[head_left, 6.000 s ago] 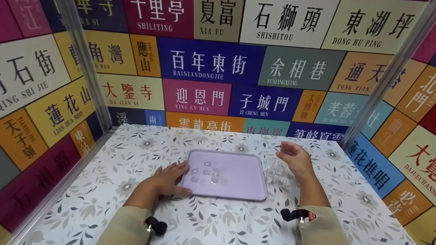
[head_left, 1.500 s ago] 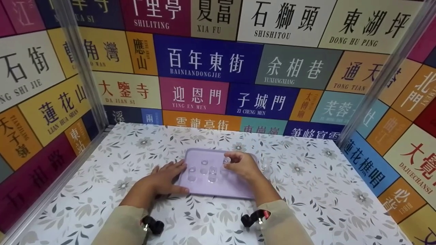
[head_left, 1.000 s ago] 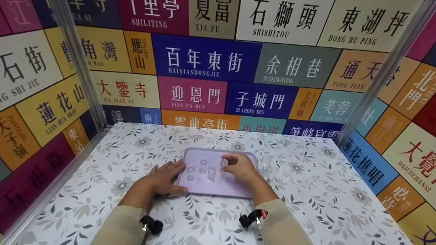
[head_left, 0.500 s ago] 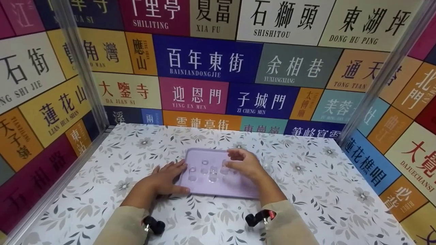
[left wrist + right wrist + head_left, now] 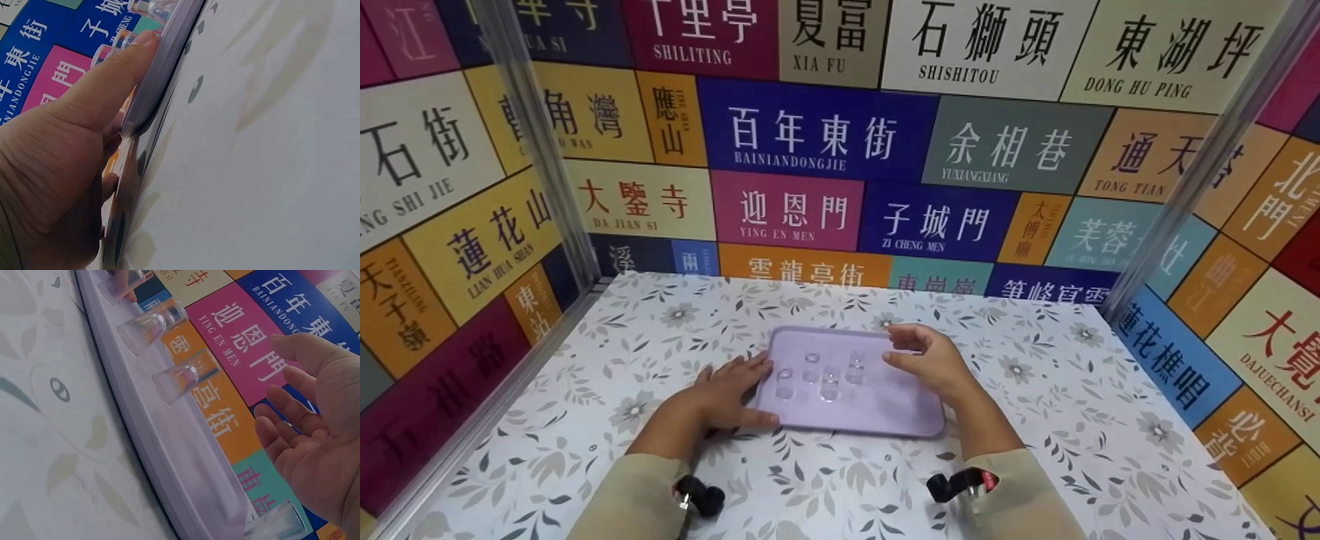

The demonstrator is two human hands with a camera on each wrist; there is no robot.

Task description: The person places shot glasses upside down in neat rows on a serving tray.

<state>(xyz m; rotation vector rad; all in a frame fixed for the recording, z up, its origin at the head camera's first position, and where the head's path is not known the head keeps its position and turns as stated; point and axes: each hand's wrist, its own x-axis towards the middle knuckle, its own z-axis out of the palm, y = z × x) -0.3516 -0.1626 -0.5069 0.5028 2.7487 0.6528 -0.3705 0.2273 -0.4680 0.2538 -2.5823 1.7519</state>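
A lavender tray (image 5: 885, 416) lies on the table with several small clear shot glasses standing in its left and middle part. My left hand (image 5: 716, 397) rests at the tray's left edge, fingers spread; in the left wrist view the thumb (image 5: 112, 79) lies against the rim. Over the tray's right part hovers my right hand (image 5: 934, 364), fingers loosely bent with nothing between them. Nearest to it on the tray is one shot glass (image 5: 855, 369). The right wrist view shows that shot glass (image 5: 184, 377) apart from the fingers.
Another clear glass (image 5: 278, 523) stands past the tray's right end in the right wrist view, hidden behind the right hand in the head view. A floral cloth (image 5: 840, 487) covers the table. Walls of coloured signs (image 5: 817, 135) enclose the back and sides.
My right hand brought a shot glass from the right of the tray, set it beside the others, let go and drew back rightward. My left hand stayed at the tray's edge.
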